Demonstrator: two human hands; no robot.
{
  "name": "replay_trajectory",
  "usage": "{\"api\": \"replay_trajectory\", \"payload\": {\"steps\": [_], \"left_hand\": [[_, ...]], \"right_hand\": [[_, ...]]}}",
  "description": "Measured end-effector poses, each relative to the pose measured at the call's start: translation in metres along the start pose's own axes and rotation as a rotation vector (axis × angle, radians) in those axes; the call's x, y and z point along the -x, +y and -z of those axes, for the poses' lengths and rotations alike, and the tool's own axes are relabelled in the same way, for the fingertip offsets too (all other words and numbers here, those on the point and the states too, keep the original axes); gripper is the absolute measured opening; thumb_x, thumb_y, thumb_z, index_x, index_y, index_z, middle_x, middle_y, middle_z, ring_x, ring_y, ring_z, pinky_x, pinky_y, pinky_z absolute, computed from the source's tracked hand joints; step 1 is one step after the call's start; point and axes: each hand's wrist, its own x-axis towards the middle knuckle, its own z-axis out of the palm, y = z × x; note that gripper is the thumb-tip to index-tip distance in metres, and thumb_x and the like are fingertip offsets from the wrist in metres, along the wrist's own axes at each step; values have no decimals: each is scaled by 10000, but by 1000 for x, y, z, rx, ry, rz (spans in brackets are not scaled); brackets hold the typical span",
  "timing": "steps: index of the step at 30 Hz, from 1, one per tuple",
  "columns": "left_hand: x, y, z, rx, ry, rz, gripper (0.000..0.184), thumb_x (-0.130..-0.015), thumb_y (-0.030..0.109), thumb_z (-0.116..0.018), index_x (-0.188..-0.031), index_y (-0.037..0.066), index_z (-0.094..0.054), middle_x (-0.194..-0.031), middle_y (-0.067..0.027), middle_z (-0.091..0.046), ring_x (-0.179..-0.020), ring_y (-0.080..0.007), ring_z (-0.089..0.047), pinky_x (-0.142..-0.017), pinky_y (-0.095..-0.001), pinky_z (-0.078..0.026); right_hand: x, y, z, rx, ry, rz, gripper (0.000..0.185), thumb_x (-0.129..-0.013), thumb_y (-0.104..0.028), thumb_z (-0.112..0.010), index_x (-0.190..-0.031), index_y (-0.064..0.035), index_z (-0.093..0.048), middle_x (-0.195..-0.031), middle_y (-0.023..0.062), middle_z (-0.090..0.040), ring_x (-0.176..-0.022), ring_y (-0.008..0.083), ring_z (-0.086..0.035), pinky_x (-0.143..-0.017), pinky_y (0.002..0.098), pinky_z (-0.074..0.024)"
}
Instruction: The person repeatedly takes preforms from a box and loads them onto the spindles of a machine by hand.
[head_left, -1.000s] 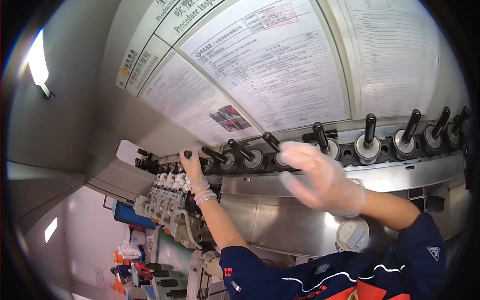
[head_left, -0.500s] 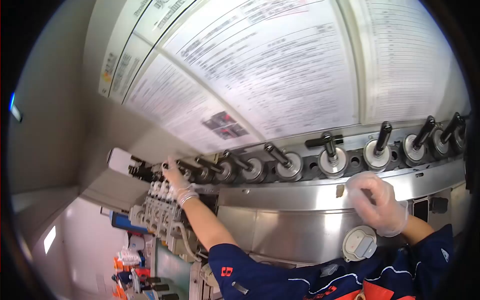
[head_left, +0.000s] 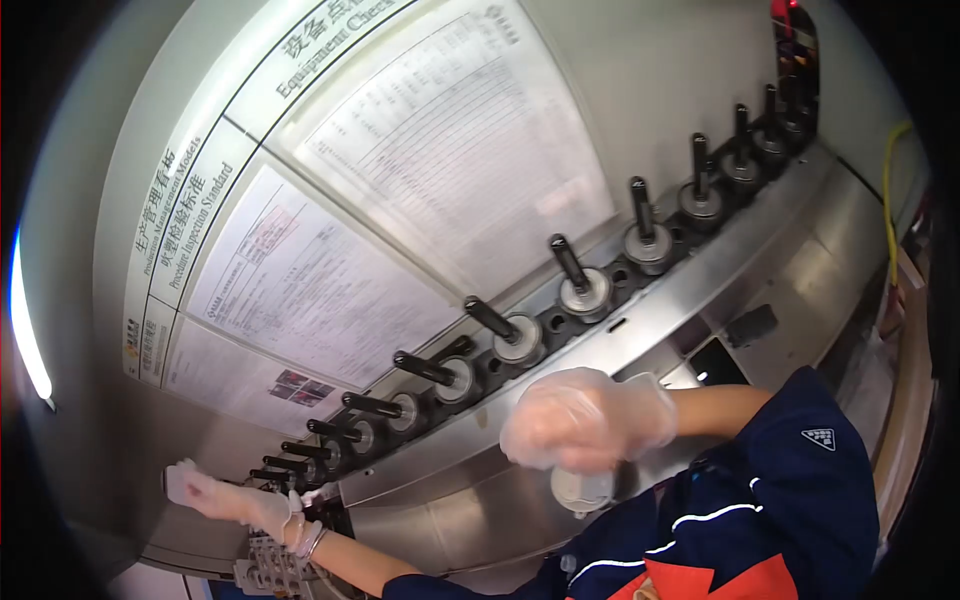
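Note:
My left hand (head_left: pixel 225 502), in a clear glove with a bracelet at the wrist, reaches to the far left end of a row of black tubes (head_left: pixel 305 450). Its fingers are blurred against a pale block, and what they touch is unclear. My right hand (head_left: pixel 585 420), also gloved, is curled closed in front of the metal ledge; whatever it may hold is hidden. Each black tube (head_left: pixel 490 320) juts from a round silver holder (head_left: pixel 518 340) along a curved track. A white round device (head_left: pixel 582 490) shows below my right hand.
Printed sheets (head_left: pixel 450 140) cover the machine panel behind the row. A curved steel ledge (head_left: pixel 430 500) runs beneath the holders. Dark items (head_left: pixel 752 326) lie on the right, near a yellow cable (head_left: pixel 890 200). Machine fittings (head_left: pixel 270 565) stand at lower left.
The view has swung to the right, showing more of the tube row. My left hand now appears farther left and lower, by the pale block. My right hand's fingers look more tightly curled.

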Motion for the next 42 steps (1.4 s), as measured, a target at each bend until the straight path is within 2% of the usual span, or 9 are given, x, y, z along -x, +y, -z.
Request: {"api": "replay_trajectory", "payload": {"steps": [6,11,16,20,23,24,29,34,42], "left_hand": [[76,228,-55,377,-51,-161,256,-939,146,-494,-1016,-71,-606,-1043,-139,-624,-1001,-214,-597,-949,-321,-456],[102,323,-100,639,-201,-325,338,-972,138,-394,-1002,-127,-602,-998,-170,-625,-970,-237,-608,-959,-340,-463],[153,446,-128,822,-216,-95,333,-929,91,-403,-1036,-144,-613,-1017,-204,-660,-936,-251,-655,-891,-291,-503],[210,554,-134,1679,-392,-445,190,-895,153,-574,-913,-35,-599,-836,-134,-588,-794,-220,-563,-774,-339,-442],[292,611,-100,1498,-704,156,287,-902,12,-441,-1093,-145,-586,-981,-202,-647,-932,-216,-633,-884,-258,-509],[309,635,-88,1522,-734,-38,256,-892,9,-449,-1057,-115,-601,-967,-174,-634,-945,-209,-612,-868,-258,-496],[419,703,-41,1764,-1698,83,147,-761,-71,-611,-897,-17,-601,-923,-120,-648,-861,-182,-607,-834,-299,-467],[535,715,14,1502,-2257,-255,118,-813,76,-666,-906,14,-627,-939,-59,-674,-832,-122,-611,-756,-266,-478],[589,737,61,1354,-2479,-342,167,-812,176,-694,-933,84,-626,-980,-46,-683,-795,-205,-632,-689,-303,-504]], "right_hand": [[12,-221,99,335,-339,504,132,-787,-124,-480,-683,-83,-551,-674,66,-507,-547,194,-488,-490,351,-410],[-10,-309,96,923,362,843,303,-898,-87,-444,-640,-82,-285,-595,-21,-331,-521,104,-384,-631,240,-416],[22,-363,110,1156,94,826,277,-863,-139,-546,-619,-62,-442,-601,-40,-410,-553,77,-433,-677,224,-447],[60,-424,121,1289,-320,-197,241,-851,-196,-543,-652,-87,-462,-610,3,-474,-537,147,-494,-557,277,-442],[96,-462,144,1147,-444,-944,221,-842,-239,-541,-677,-106,-477,-617,36,-522,-526,199,-539,-467,316,-438],[113,-474,151,1066,-456,-1164,216,-839,-253,-540,-685,-113,-482,-620,47,-538,-522,217,-554,-437,330,-437],[249,-555,261,958,350,-1922,391,-865,-409,-522,-1006,-56,-614,-893,175,-642,-850,340,-619,-776,423,-478],[460,-631,332,1517,1043,-2101,481,-827,-408,-583,-1041,23,-594,-951,231,-643,-949,360,-606,-855,388,-456],[544,-577,376,1367,532,-2775,239,-770,-199,-595,-889,-35,-722,-977,180,-685,-959,314,-661,-753,401,-530]]}}
